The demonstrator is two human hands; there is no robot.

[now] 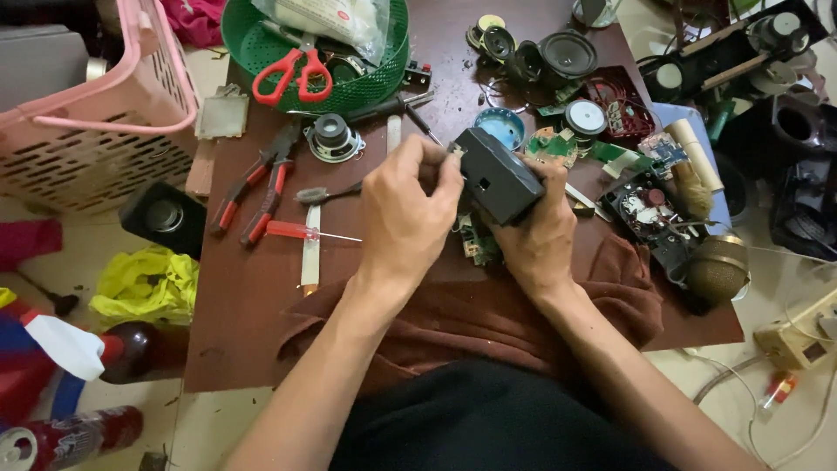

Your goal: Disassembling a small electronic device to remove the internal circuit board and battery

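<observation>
1. The right hand [542,228] clamps a small black box [499,174] from below, just right of the red-handled screwdriver [301,231].
2. The left hand [405,214] pinches the box's left end; the hands meet on it.

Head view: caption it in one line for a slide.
Both hands, left hand and right hand, grip a small black box above a cluttered brown table.

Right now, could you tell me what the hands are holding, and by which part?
The right hand grips a small black box from beneath, at its lower end. The left hand pinches at its upper-left corner.
</observation>
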